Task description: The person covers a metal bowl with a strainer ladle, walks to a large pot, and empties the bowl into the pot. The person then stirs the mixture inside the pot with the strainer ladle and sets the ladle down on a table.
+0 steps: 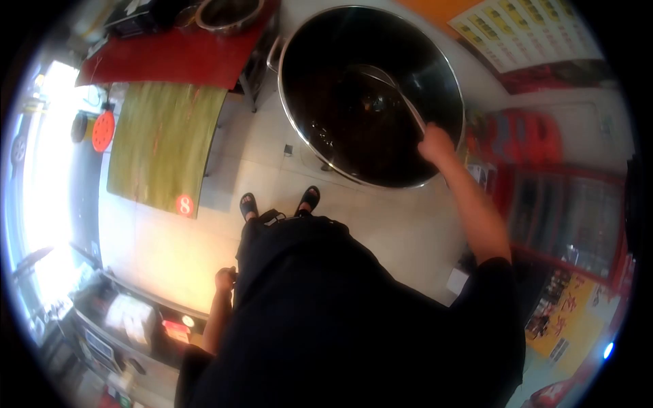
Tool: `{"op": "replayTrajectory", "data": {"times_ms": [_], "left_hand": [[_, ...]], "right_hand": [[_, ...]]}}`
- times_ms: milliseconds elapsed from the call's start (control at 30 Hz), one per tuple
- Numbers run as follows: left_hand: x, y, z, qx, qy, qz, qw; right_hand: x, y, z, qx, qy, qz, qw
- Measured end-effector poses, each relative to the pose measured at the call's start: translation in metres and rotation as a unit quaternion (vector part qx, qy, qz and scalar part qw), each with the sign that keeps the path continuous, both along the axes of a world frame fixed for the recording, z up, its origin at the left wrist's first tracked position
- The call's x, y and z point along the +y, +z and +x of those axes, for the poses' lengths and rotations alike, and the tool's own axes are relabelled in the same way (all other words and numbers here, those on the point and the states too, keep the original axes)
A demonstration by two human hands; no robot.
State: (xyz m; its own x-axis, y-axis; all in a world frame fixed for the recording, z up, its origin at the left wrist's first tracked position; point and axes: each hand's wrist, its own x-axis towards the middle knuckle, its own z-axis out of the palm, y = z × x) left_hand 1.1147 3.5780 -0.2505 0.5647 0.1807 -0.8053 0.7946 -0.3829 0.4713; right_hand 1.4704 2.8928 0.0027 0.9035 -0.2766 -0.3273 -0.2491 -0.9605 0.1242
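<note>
My right hand [437, 144] is closed round the end of a long metal ladle [411, 110]. The ladle leans into a large, deep metal pot [288, 112] of dark liquid, its curved head partly sunk in the liquid. That hand is over the pot's right side, just inside the rim. Low beside my body, away from the pot, hangs my left hand [225, 279] with its fingers curled. A small dark shape shows at these fingers, and what it is I cannot make out.
A table with a red top [163, 58] bears a metal bowl [230, 13]. Beside it stands a green-topped table [163, 143]. A counter with boxes [130, 321] lies lower left. Red stacked chairs [524, 138] and a glass-fronted cabinet [568, 214] are at the right.
</note>
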Motion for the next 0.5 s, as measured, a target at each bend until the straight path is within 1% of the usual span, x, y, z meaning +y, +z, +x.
{"op": "replayTrajectory", "data": {"times_ms": [67,100,167,200,233,267,300,367,400,467,500], "left_hand": [[0.034,-0.016,0.016,-0.013,0.030,-0.040,0.999],[0.053,-0.024,0.026,-0.014,0.063,-0.074,0.995],[0.086,-0.023,0.049,-0.017,0.089,-0.116,0.989],[0.105,-0.017,0.061,0.011,0.142,-0.130,0.981],[0.123,-0.015,0.074,0.040,0.195,-0.143,0.969],[0.139,-0.014,0.087,0.047,0.204,-0.139,0.968],[0.154,-0.011,0.096,0.043,0.179,-0.115,0.976],[0.189,-0.010,0.114,0.065,0.147,-0.087,0.983],[0.202,-0.010,0.122,0.064,0.138,-0.087,0.985],[0.232,-0.011,0.136,0.098,0.097,-0.019,0.990],[0.245,-0.011,0.143,0.094,0.088,-0.019,0.991]], "right_hand": [[0.018,0.016,-0.017,-0.037,-0.046,-0.007,0.998],[0.028,0.021,-0.028,-0.042,-0.057,-0.011,0.997],[0.051,0.034,-0.054,-0.088,-0.084,-0.009,0.993],[0.065,0.041,-0.065,-0.092,-0.090,-0.015,0.992],[0.083,0.047,-0.077,-0.115,-0.121,-0.006,0.986],[0.099,0.052,-0.086,-0.136,-0.152,0.004,0.979],[0.108,0.051,-0.096,-0.138,-0.157,0.000,0.978],[0.127,0.045,-0.122,-0.210,-0.156,0.034,0.965],[0.135,0.041,-0.136,-0.212,-0.166,0.031,0.963],[0.166,0.040,-0.156,-0.322,-0.124,0.072,0.936],[0.179,0.043,-0.164,-0.326,-0.132,0.069,0.933]]}}
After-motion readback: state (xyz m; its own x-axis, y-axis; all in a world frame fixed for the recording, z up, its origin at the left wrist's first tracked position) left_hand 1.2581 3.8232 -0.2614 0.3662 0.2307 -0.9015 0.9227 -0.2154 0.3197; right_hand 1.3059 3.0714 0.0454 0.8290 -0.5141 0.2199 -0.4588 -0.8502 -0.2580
